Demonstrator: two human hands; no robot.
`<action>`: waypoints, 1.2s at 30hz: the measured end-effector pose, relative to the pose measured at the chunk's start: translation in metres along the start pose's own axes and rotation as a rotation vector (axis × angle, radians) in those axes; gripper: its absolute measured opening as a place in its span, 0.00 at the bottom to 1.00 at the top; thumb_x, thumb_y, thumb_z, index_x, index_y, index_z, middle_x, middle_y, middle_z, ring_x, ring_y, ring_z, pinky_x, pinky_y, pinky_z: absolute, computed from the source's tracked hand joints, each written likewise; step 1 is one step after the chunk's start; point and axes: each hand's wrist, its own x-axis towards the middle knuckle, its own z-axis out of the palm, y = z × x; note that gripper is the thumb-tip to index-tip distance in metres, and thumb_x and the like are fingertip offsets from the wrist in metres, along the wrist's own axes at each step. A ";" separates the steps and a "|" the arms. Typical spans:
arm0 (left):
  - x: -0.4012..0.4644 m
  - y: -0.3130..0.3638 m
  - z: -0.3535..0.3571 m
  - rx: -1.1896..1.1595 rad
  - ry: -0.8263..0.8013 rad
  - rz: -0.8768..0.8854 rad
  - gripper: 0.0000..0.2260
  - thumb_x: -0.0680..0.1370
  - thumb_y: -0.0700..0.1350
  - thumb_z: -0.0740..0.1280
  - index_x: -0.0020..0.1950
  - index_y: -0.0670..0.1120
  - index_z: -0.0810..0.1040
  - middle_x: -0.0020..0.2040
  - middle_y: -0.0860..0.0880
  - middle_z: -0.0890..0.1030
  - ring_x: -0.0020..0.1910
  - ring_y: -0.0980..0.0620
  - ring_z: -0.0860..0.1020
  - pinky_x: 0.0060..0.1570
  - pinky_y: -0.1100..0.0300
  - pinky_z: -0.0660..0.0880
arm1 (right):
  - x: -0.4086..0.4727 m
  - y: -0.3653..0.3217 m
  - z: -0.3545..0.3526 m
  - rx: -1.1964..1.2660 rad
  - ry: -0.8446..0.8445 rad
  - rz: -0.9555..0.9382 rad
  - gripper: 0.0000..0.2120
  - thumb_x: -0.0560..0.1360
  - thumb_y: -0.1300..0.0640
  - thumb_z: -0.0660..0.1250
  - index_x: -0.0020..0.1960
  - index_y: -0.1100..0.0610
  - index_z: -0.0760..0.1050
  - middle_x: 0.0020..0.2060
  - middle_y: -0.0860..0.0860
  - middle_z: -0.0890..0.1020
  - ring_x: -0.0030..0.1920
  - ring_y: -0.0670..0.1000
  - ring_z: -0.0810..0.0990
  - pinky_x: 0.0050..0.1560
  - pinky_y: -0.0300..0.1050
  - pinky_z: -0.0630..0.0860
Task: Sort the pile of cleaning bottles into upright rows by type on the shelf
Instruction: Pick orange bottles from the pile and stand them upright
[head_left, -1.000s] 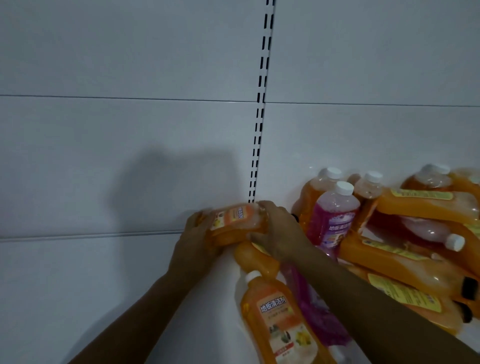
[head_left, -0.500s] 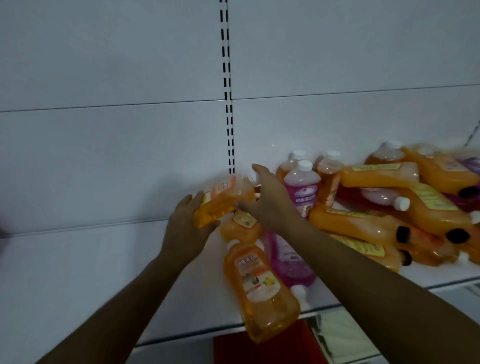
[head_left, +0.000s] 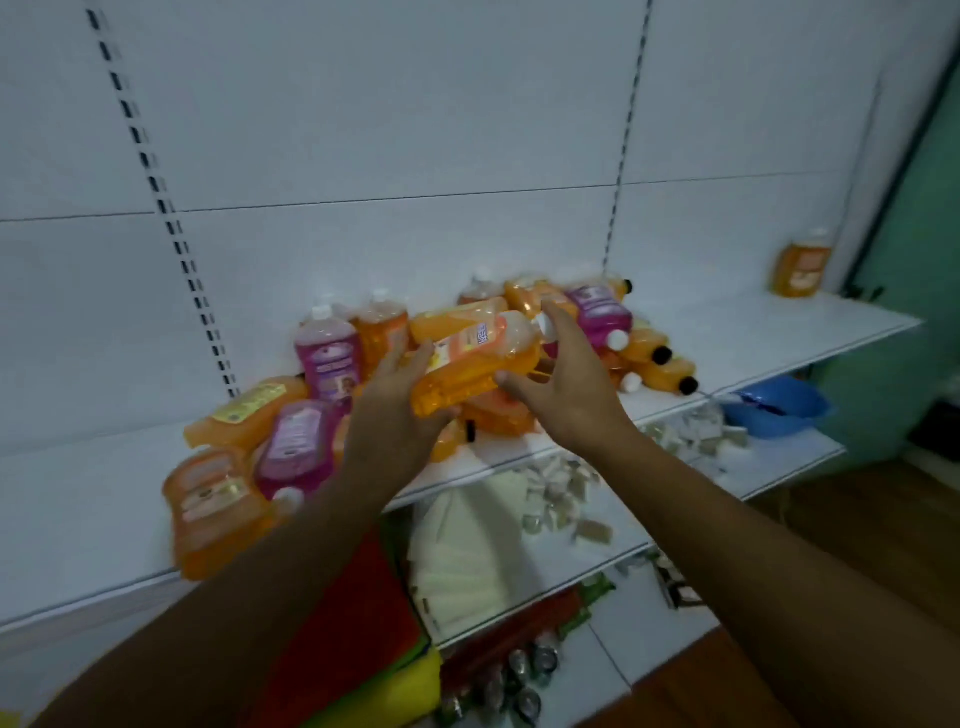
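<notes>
An orange bottle (head_left: 475, 361) with a white cap lies sideways in the air above the pile. My left hand (head_left: 392, 415) grips its base from below. My right hand (head_left: 569, 397) holds the neck end, thumb under the body and fingers spread behind the cap. The pile of orange and purple bottles (head_left: 597, 322) lies jumbled on the white shelf (head_left: 779, 332). A purple bottle (head_left: 326, 356) and an orange bottle (head_left: 383, 332) stand upright against the back panel. More bottles (head_left: 218, 504) lie at the shelf's front left. A single orange bottle (head_left: 802, 265) stands far right.
Lower shelves hold small scattered packets (head_left: 561, 499), folded white cloths (head_left: 462, 551), a blue basin (head_left: 774, 408), cans (head_left: 519, 680) and red and yellow items (head_left: 363, 623). Bare shelf surface lies between the pile and the far-right bottle.
Both hands have lifted the orange bottle off the left part of the pile and carried it right, over the heap. The view has swung right and down, showing the shelf's right end and lower shelves.
</notes>
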 end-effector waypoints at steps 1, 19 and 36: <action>0.003 0.020 0.015 -0.012 -0.018 0.031 0.35 0.68 0.45 0.78 0.72 0.41 0.69 0.70 0.37 0.71 0.68 0.38 0.70 0.63 0.51 0.67 | -0.005 0.009 -0.023 0.002 0.034 0.012 0.42 0.69 0.50 0.76 0.76 0.50 0.57 0.71 0.47 0.69 0.69 0.50 0.70 0.66 0.54 0.72; 0.143 0.237 0.335 -0.464 -0.384 0.139 0.32 0.74 0.49 0.74 0.75 0.48 0.66 0.71 0.49 0.71 0.68 0.52 0.70 0.59 0.66 0.62 | 0.061 0.239 -0.289 -0.165 0.446 0.276 0.42 0.71 0.53 0.76 0.77 0.53 0.56 0.74 0.51 0.63 0.71 0.51 0.66 0.64 0.41 0.70; 0.327 0.325 0.600 -0.659 -0.664 0.065 0.26 0.71 0.57 0.68 0.65 0.48 0.72 0.54 0.49 0.80 0.52 0.49 0.80 0.51 0.51 0.80 | 0.254 0.463 -0.440 -0.186 0.376 0.274 0.45 0.67 0.52 0.78 0.76 0.50 0.55 0.65 0.46 0.68 0.64 0.53 0.71 0.63 0.48 0.72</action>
